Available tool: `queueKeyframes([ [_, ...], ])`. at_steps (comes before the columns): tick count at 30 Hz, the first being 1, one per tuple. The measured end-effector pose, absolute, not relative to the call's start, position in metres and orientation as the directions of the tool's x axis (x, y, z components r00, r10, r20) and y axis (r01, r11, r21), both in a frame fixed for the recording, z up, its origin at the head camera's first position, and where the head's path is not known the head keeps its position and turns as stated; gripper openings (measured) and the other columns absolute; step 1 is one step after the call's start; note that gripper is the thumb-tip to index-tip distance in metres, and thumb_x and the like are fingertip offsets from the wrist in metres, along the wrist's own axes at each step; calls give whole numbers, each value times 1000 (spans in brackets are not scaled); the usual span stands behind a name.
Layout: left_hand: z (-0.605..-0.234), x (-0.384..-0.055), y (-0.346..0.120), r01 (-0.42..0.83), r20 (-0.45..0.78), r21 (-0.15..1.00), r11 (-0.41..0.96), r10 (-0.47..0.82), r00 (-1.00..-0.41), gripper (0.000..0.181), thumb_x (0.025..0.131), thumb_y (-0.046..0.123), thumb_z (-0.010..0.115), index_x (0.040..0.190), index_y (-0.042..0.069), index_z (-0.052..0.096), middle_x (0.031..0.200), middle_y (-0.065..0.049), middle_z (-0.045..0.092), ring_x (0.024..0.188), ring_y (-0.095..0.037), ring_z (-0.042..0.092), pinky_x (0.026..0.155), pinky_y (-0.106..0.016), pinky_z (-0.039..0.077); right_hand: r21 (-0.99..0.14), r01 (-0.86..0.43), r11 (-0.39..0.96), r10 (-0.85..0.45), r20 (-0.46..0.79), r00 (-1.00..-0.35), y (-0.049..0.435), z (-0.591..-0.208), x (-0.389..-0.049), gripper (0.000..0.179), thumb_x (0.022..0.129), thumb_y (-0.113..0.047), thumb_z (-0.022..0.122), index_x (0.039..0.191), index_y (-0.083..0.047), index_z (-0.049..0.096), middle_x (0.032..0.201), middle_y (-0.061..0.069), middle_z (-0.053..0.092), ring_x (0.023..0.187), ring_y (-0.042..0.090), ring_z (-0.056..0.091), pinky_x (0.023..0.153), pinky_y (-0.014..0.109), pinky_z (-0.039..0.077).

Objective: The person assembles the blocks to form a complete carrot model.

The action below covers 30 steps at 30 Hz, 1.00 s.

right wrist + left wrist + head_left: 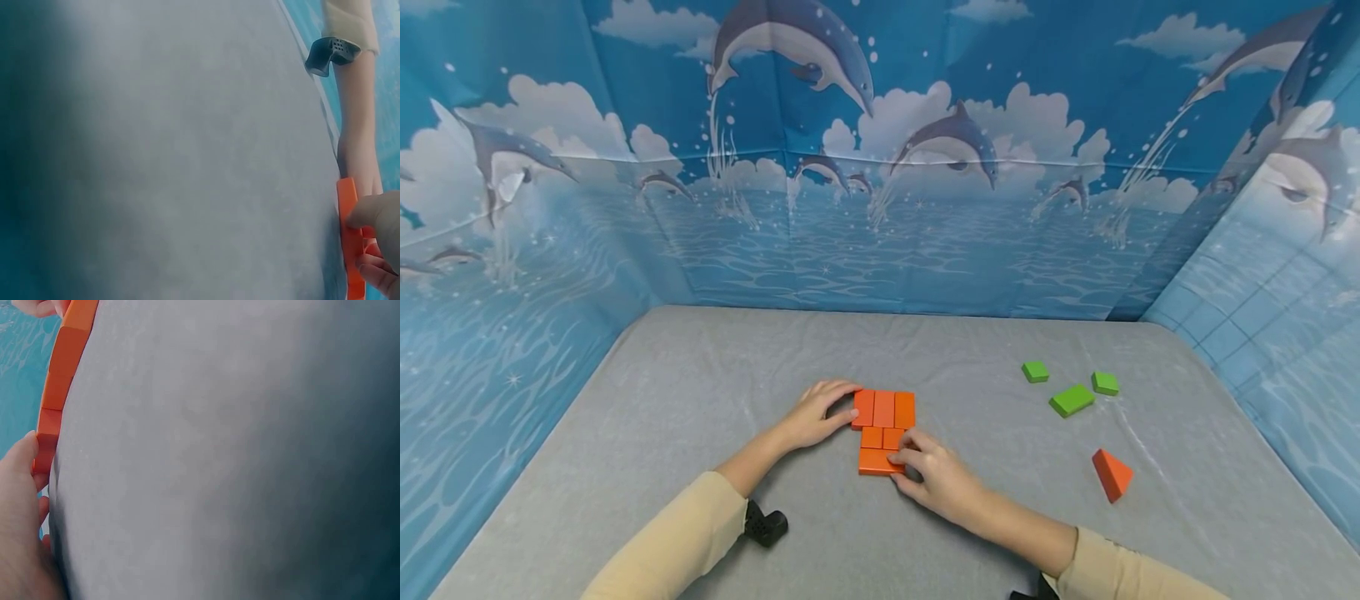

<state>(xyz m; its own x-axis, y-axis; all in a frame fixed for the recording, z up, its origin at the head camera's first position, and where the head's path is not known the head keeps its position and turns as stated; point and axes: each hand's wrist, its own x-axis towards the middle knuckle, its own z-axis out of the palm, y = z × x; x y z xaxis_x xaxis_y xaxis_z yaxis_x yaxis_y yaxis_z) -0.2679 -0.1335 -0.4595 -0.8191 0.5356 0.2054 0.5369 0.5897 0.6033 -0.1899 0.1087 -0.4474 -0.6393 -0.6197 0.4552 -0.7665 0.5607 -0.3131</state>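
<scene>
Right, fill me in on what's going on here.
A person is working bare-handed on a flat group of orange blocks on a grey surface. The left hand touches the left end of the row of three; the right hand holds the right end of the wide bottom block. Smaller blocks sit between. Off to the right lie three green blocks and an orange triangular block, apart from the group.
</scene>
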Motion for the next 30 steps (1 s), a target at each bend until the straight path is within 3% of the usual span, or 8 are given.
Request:
queueKeyframes([
  [6, -461, -269, -133, 534, 204, 597, 599, 531, -823, 44, 93, 29, 52, 133, 12, 48, 135, -9, 46, 126, -29, 36, 102, -52, 24, -345, -755, 557, -612, 444, -654, 109, -448, -190, 16, 75, -9, 74, 91, -5, 70, 93, 1, 53, 76, 10, 53, 66, 22, 49],
  [13, -461, -269, -134, 531, 197, 596, 602, 532, -824, 45, 93, 30, 53, 134, 11, 47, 135, -9, 46, 126, -29, 35, 103, -52, 23, -448, -767, 459, -557, 527, -641, 126, -438, -204, 27, 73, -8, 76, 98, -5, 67, 94, 3, 58, 79, 17, 59, 69, 29, 52],
  [18, -463, -270, -134, 536, 199, 598, 596, 537, -820, 45, 93, 30, 53, 134, 11, 47, 135, -9, 46, 126, -29, 35, 103, -51, 22, -506, -754, 419, -518, 549, -656, 168, -424, -218, 31, 74, 0, 73, 103, -7, 66, 96, 5, 61, 78, 20, 57, 65, 32, 50],
  [22, -463, -271, -135, 536, 202, 602, 592, 536, -820, 45, 93, 30, 53, 134, 11, 47, 135, -8, 46, 126, -28, 36, 103, -51, 23, -499, -740, 451, -504, 542, -673, 214, -414, -225, 37, 73, 4, 72, 107, -10, 65, 99, 3, 62, 81, 12, 54, 64, 30, 48],
  [30, -463, -271, -134, 536, 200, 603, 590, 539, -818, 46, 93, 30, 53, 134, 11, 47, 136, -8, 45, 126, -28, 35, 103, -51, 23, -548, -650, 527, -548, 366, -753, 303, -402, -217, 38, 80, 2, 66, 116, -4, 59, 110, 3, 59, 90, 6, 50, 68, 30, 44],
])
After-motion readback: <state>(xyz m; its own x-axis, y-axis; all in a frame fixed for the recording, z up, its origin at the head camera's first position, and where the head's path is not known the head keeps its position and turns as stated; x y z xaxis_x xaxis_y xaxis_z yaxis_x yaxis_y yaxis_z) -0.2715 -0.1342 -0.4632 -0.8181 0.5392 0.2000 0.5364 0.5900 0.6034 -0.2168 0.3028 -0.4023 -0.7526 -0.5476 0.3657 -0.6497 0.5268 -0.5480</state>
